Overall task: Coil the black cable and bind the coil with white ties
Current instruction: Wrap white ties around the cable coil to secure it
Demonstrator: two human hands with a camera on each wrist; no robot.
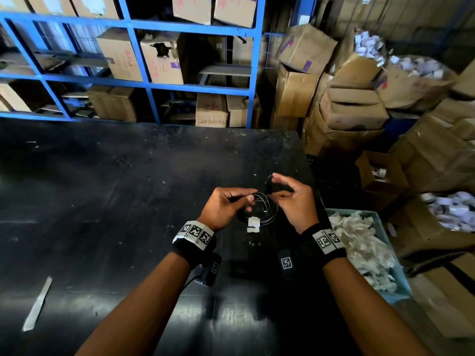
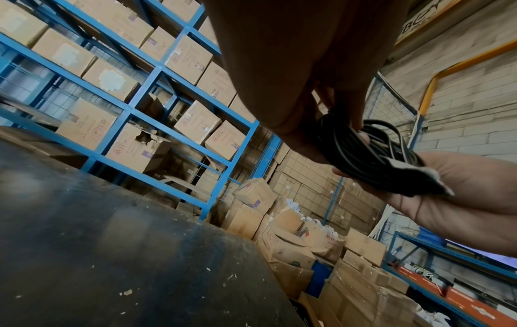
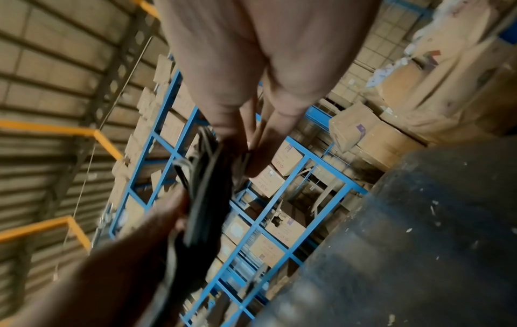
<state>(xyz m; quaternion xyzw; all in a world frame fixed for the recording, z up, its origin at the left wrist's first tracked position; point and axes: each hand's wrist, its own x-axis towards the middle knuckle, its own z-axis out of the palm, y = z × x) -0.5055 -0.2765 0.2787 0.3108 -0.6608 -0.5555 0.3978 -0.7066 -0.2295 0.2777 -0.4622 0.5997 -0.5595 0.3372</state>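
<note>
Above the black table [image 1: 115,201] I hold a coil of black cable [image 1: 267,210] between both hands. A white tie [image 1: 253,224] is wrapped round the near side of the coil, its ends sticking out. My left hand [image 1: 248,201] pinches the coil's left side between thumb and fingers. My right hand [image 1: 279,191] holds the right side, thumb on top, index finger raised. In the left wrist view the coil [image 2: 363,154] with its white tie [image 2: 419,174] lies against the right palm [image 2: 470,194]. The right wrist view is blurred; the coil [image 3: 204,177] hangs below my fingers [image 3: 265,141].
A blue bin [image 1: 395,294] full of crumpled white material stands at the table's right edge. Near the front left of the table lies a pale strip [image 1: 38,304]. Blue shelving [image 1: 151,86] with cardboard boxes runs behind, and piled boxes [image 1: 354,109] fill the right.
</note>
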